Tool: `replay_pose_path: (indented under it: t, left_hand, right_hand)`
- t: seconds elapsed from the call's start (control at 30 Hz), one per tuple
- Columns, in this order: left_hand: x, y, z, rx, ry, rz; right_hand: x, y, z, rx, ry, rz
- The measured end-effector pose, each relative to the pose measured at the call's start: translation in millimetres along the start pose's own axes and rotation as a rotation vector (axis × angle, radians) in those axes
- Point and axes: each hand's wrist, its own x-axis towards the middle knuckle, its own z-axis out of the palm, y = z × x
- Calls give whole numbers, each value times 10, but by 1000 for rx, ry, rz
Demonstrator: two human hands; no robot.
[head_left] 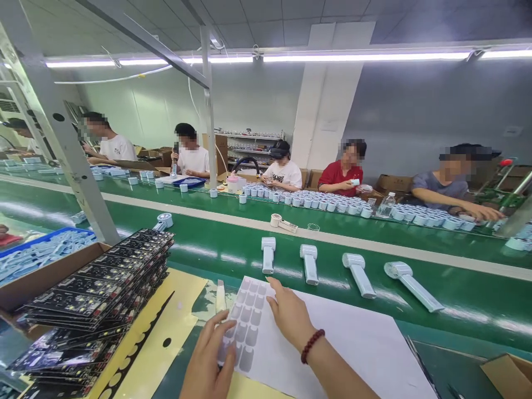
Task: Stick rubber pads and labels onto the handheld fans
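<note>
A white sheet lies in front of me, with rows of grey rounded stickers along its left side. My left hand rests on the sheet's left edge, fingers spread over the stickers. Near the top of the sticker rows, my right hand touches the sheet with the index finger stretched out and the thumb apart; its other fingers are partly hidden. A red bead bracelet circles my right wrist. Just beyond the sheet, a short pale strip lies at the left hand's fingertips.
Stacked black circuit boards stand left on yellow sheets. Pale blue handheld housings lie on the green conveyor. Several co-workers sit opposite behind rows of small cups. A metal post rises left; a cardboard box sits right.
</note>
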Motion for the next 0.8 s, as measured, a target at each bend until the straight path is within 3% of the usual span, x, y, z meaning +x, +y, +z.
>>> replay_pose_path:
  t: [0.17, 0.33, 0.47, 0.67, 0.8]
  left_hand:
    - [814, 45, 227, 1, 17, -200]
    - [1792, -77, 525, 147, 228, -379]
    - [2389, -242, 665, 280, 427, -513]
    - [2899, -622, 454, 439, 677, -657]
    - [3112, -868, 186, 513, 771, -731]
  right_hand:
    - [296, 30, 215, -58, 14, -16]
    - [346, 114, 253, -14, 29, -25]
    - [338, 155, 273, 14, 28, -39]
    - [333, 262, 535, -6, 83, -24]
    - [352, 330, 678, 283, 225, 20]
